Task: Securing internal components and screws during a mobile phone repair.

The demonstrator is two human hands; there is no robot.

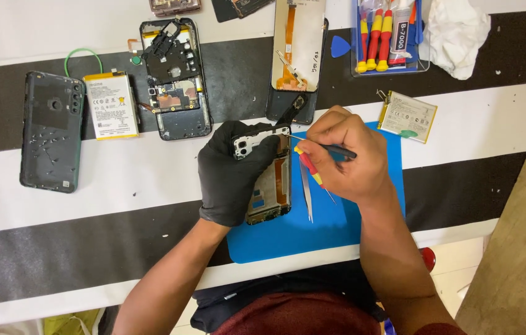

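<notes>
At centre frame on the blue mat, the gloved left hand grips an opened phone while the right hand fingers pinch a thin tool at its top

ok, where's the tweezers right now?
Head view: the tweezers lie on the blue mat, just right of the opened phone and under the right hand.

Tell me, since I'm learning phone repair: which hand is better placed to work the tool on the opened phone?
Right. The right hand already holds the thin tool with its tip at the phone, while the gloved left hand grips and steadies the phone.
</notes>
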